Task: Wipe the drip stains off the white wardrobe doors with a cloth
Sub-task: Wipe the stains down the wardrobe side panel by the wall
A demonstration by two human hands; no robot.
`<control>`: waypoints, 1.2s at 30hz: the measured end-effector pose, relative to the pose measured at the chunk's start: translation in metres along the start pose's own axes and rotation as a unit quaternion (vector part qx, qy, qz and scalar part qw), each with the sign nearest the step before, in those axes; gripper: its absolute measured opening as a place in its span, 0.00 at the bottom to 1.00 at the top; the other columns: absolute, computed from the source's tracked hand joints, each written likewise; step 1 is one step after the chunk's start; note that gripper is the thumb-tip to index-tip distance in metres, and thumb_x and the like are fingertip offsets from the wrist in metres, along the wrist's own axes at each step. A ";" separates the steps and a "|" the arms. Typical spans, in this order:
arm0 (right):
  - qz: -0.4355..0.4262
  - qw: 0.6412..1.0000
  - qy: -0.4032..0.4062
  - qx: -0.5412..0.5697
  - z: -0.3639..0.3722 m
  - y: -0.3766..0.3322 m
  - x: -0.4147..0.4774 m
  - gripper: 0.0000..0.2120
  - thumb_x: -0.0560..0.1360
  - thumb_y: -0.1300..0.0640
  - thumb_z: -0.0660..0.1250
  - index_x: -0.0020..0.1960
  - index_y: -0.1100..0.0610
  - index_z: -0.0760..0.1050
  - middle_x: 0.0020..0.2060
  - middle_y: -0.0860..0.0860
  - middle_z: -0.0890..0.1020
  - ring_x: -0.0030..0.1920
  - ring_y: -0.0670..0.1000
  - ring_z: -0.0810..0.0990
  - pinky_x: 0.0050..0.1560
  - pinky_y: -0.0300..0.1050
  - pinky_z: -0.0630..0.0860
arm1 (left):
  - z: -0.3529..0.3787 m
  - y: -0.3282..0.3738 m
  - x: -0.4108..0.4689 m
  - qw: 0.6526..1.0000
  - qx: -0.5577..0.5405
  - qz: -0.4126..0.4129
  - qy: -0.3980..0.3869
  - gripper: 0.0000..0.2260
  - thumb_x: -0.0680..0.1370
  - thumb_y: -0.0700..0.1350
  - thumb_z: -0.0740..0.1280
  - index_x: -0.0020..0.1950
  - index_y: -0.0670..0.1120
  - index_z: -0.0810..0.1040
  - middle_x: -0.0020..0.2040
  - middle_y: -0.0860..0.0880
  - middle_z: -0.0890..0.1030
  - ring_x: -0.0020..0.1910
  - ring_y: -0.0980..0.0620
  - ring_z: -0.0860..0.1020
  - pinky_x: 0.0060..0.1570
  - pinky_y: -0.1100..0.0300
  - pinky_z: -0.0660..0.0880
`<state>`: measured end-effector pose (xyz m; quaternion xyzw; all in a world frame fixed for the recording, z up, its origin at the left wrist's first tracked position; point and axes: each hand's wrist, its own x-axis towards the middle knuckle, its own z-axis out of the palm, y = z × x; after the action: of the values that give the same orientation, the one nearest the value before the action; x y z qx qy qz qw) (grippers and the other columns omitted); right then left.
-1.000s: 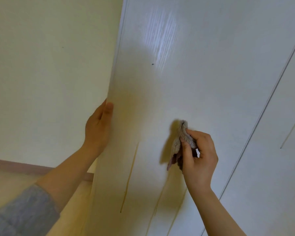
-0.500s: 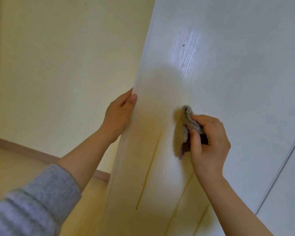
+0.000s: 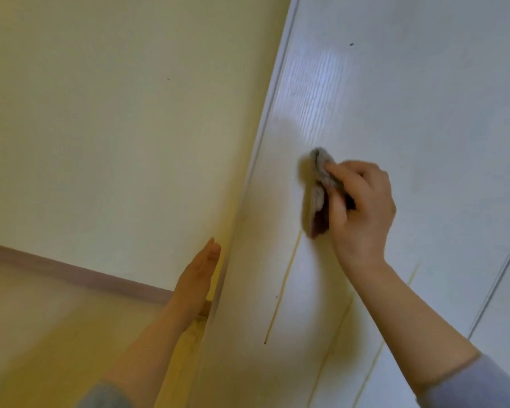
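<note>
The white wardrobe door [image 3: 409, 98] fills the right half of the head view, its left edge swung out from the wall. My right hand [image 3: 362, 210] grips a bunched grey cloth [image 3: 320, 184] and presses it against the door. A long yellow-brown drip stain [image 3: 283, 287] runs down from just under the cloth. Two fainter streaks [image 3: 340, 325] [image 3: 412, 275] lie further right. My left hand [image 3: 199, 278], fingers straight, sits beside the door's left edge, lower down; whether it touches the edge I cannot tell.
A pale yellow wall [image 3: 115, 128] stands left of the door, with a brown skirting board [image 3: 71, 275] above the wooden floor [image 3: 42, 334]. A seam [image 3: 495, 287] to the neighbouring door runs at the right. A small dark speck [image 3: 351, 44] marks the door higher up.
My left hand has let go of the door edge and dropped lower with fingers straight. My right hand has carried the cloth left onto the top of the long drip stain.
</note>
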<state>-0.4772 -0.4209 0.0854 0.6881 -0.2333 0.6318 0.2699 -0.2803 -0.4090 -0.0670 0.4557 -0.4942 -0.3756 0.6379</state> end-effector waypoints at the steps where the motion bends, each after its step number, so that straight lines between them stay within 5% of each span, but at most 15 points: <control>1: -0.005 1.000 0.013 0.003 0.009 -0.003 0.012 0.11 0.75 0.64 0.65 0.54 0.58 0.83 0.47 0.53 0.80 0.50 0.50 0.73 0.51 0.31 0.65 | 0.000 0.007 0.001 1.000 0.007 0.019 0.003 0.33 0.73 0.69 0.55 0.77 0.61 0.59 0.77 0.58 0.64 0.76 0.53 0.63 0.76 0.48 0.59; 9: -0.086 0.996 -0.020 -0.004 0.049 -0.011 0.018 0.13 0.73 0.70 0.67 0.54 0.60 0.83 0.48 0.56 0.82 0.51 0.51 0.71 0.55 0.26 0.62 | 0.009 0.017 -0.004 0.998 -0.008 0.062 -0.023 0.21 0.79 0.62 0.53 0.72 0.64 0.68 0.70 0.64 0.73 0.71 0.60 0.69 0.73 0.55 0.65; 14: -0.160 0.984 -0.081 -0.004 0.050 -0.009 -0.032 0.11 0.73 0.69 0.68 0.53 0.61 0.83 0.48 0.56 0.82 0.50 0.53 0.73 0.53 0.39 0.68 | 0.007 -0.005 -0.005 0.995 -0.035 0.089 -0.019 0.24 0.78 0.63 0.54 0.73 0.61 0.70 0.70 0.63 0.74 0.71 0.62 0.70 0.74 0.50 0.64; 18: -0.159 0.981 -0.109 0.012 0.049 -0.011 -0.079 0.11 0.74 0.70 0.67 0.53 0.61 0.84 0.48 0.56 0.82 0.50 0.54 0.75 0.50 0.47 0.73 | 0.007 -0.013 -0.006 0.994 -0.037 0.098 -0.015 0.18 0.84 0.56 0.54 0.73 0.62 0.70 0.69 0.62 0.75 0.69 0.63 0.71 0.73 0.51 0.66; 23: -0.109 0.987 -0.115 -0.004 0.033 -0.021 -0.083 0.14 0.73 0.65 0.62 0.52 0.60 0.84 0.47 0.55 0.82 0.49 0.55 0.74 0.50 0.41 0.69 | 0.009 -0.014 -0.011 0.994 -0.033 0.105 0.016 0.21 0.81 0.57 0.59 0.74 0.58 0.70 0.70 0.62 0.74 0.69 0.63 0.71 0.73 0.54 0.67; 28: -0.018 0.997 0.008 -0.071 0.005 0.003 -0.027 0.18 0.71 0.66 0.60 0.55 0.60 0.83 0.48 0.58 0.80 0.50 0.56 0.71 0.49 0.37 0.63 | 0.018 -0.015 -0.016 0.987 0.014 0.154 0.040 0.27 0.77 0.59 0.62 0.76 0.59 0.66 0.68 0.65 0.74 0.64 0.74 0.69 0.58 0.80 0.67; 32: -0.012 0.996 0.021 -0.086 0.007 0.025 -0.010 0.17 0.74 0.67 0.60 0.57 0.59 0.82 0.50 0.57 0.79 0.51 0.55 0.72 0.51 0.27 0.61 | 0.027 -0.023 -0.015 0.982 0.011 0.175 0.071 0.25 0.79 0.56 0.62 0.77 0.57 0.66 0.69 0.63 0.74 0.66 0.68 0.71 0.63 0.73 0.68; 36: -0.038 0.997 -0.023 -0.067 0.011 0.023 -0.059 0.15 0.72 0.66 0.61 0.54 0.61 0.83 0.48 0.58 0.80 0.49 0.55 0.72 0.49 0.36 0.63 | 0.031 -0.026 -0.016 0.980 0.007 0.180 0.090 0.25 0.78 0.57 0.61 0.76 0.57 0.67 0.68 0.62 0.75 0.65 0.66 0.72 0.62 0.72 0.69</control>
<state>-0.4891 -0.4465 0.0275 0.6913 -0.2556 0.5878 0.3336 -0.3149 -0.4089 -0.0933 0.3956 -0.5116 -0.2089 0.7336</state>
